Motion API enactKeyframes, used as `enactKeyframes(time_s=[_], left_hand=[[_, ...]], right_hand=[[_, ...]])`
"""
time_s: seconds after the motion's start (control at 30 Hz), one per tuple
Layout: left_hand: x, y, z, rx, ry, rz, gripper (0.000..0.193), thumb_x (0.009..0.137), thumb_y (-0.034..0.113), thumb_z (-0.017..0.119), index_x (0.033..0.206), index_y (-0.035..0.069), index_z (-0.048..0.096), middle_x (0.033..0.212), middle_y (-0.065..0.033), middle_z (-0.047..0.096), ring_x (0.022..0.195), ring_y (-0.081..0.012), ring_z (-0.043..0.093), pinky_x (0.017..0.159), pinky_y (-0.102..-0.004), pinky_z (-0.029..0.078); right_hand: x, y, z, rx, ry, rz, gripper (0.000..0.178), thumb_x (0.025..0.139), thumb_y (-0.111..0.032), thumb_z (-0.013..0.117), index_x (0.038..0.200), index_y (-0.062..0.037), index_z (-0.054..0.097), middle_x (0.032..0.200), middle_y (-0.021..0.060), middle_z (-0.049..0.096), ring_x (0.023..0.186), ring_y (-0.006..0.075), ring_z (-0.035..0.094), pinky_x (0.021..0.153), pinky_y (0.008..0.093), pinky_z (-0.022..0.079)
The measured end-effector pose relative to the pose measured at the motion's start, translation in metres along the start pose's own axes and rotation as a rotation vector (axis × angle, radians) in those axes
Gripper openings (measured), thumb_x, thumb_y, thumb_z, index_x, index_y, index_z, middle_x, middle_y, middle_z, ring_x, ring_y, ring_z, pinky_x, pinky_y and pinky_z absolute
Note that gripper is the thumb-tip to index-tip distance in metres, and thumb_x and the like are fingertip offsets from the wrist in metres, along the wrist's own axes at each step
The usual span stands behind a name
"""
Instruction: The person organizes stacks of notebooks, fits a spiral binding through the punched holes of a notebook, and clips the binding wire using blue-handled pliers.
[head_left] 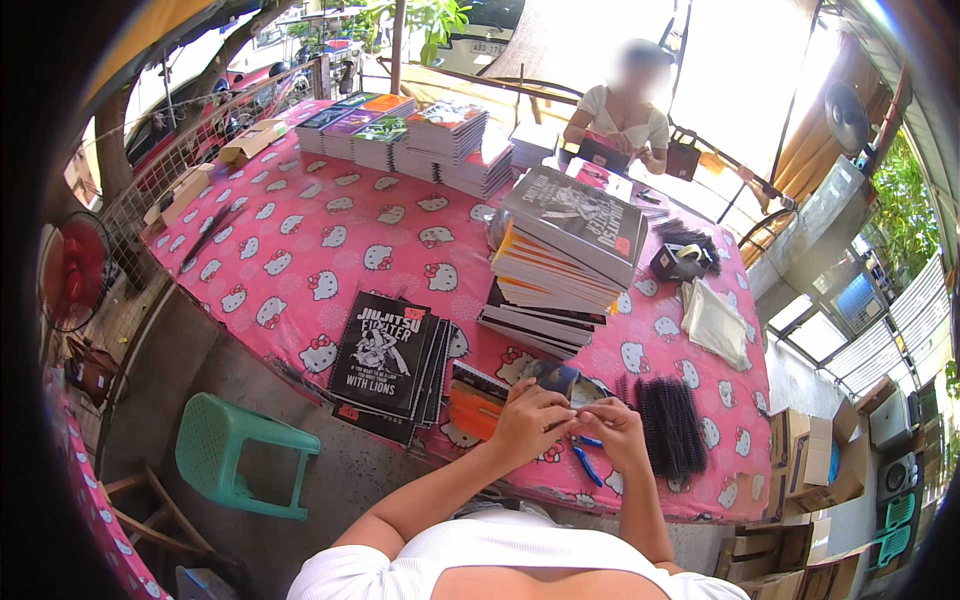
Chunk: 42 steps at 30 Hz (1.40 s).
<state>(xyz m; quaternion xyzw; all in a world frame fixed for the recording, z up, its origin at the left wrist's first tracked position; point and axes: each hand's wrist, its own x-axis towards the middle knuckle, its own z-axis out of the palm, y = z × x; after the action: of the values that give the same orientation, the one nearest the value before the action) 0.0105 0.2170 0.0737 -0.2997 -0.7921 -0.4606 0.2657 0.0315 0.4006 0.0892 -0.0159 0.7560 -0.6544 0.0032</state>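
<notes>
left hand (pixel 535 418), right hand (pixel 614 425): fingers bent, tips close together; cannot tell if gripping anything. orange book (pixel 470 414) beside left hand, near side of table (pixel 400 270). looks light, bendy, maybe slippery: hold flat sides. black coils (pixel 672 428), right: likely springy; lift by ends.

Dark-covered book (pixel 556 377): lay just beyond the left hand (pixel 535 412), partly hidden.
Bright orange flat piece (pixel 472 412): lay beside that hand.
Blue-handled hand tool (pixel 588 467): lay near the right hand (pixel 615 430), handles spread.
</notes>
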Motion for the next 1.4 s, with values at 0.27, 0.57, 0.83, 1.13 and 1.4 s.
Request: enactKeyframes(time_s=[0.27,0.57,0.83,1.13,1.4], left_hand=[[-0.005,-0.003,-0.002,-0.042,-0.022,0.005,0.011,0.072,0.022,0.074,0.078,0.013,0.071,0.076,0.0008,0.063,0.078,-0.0164,0.059,0.095,-0.0374,0.035],[-0.005,-0.008,-0.002,-0.035,-0.019,-0.017,0.013,0.072,0.023,0.075,0.08,0.014,0.072,0.076,0.0013,0.065,0.077,-0.0139,0.061,0.095,-0.0366,0.035],[-0.003,-0.006,0.0,-0.055,0.0,-0.011,0.013,0.071,0.023,0.075,0.077,0.012,0.071,0.076,0.0006,0.064,0.076,-0.0157,0.06,0.094,-0.0364,0.036],[0.009,0.001,-0.012,0.116,0.011,-0.106,0.021,0.071,0.027,0.073,0.086,0.012,0.07,0.081,-0.0015,0.065,0.084,-0.0197,0.059,0.098,-0.0408,0.031],[0.002,-0.013,-0.017,0.174,-0.096,-0.131,0.02,0.066,0.026,0.075,0.081,0.014,0.069,0.079,-0.0007,0.064,0.085,-0.0195,0.058,0.098,-0.0413,0.03]], right_hand=[[0.007,-0.006,-0.015,0.091,-0.218,0.185,0.019,0.079,-0.007,0.071,0.092,0.0043,0.064,0.081,0.0042,0.065,0.069,0.0075,0.059,0.06,0.0215,0.048],[0.004,-0.007,-0.005,-0.074,-0.184,0.063,0.016,0.079,-0.001,0.068,0.095,0.001,0.066,0.08,0.0042,0.065,0.067,0.0073,0.059,0.059,0.0213,0.048],[0.003,-0.002,-0.006,-0.096,-0.164,-0.127,0.011,0.081,-0.004,0.067,0.091,0.0012,0.069,0.077,0.0045,0.065,0.063,0.006,0.056,0.051,0.02,0.043],[-0.001,-0.029,-0.001,-0.63,-0.08,-0.43,0.022,0.076,-0.004,0.069,0.098,-0.0049,0.068,0.075,0.008,0.057,0.062,0.019,0.054,0.056,0.0282,0.044],[-0.003,-0.021,0.016,-0.748,0.028,-0.286,0.02,0.075,-0.007,0.069,0.091,-0.0045,0.058,0.077,0.0099,0.057,0.066,0.0262,0.058,0.058,0.0359,0.046]])
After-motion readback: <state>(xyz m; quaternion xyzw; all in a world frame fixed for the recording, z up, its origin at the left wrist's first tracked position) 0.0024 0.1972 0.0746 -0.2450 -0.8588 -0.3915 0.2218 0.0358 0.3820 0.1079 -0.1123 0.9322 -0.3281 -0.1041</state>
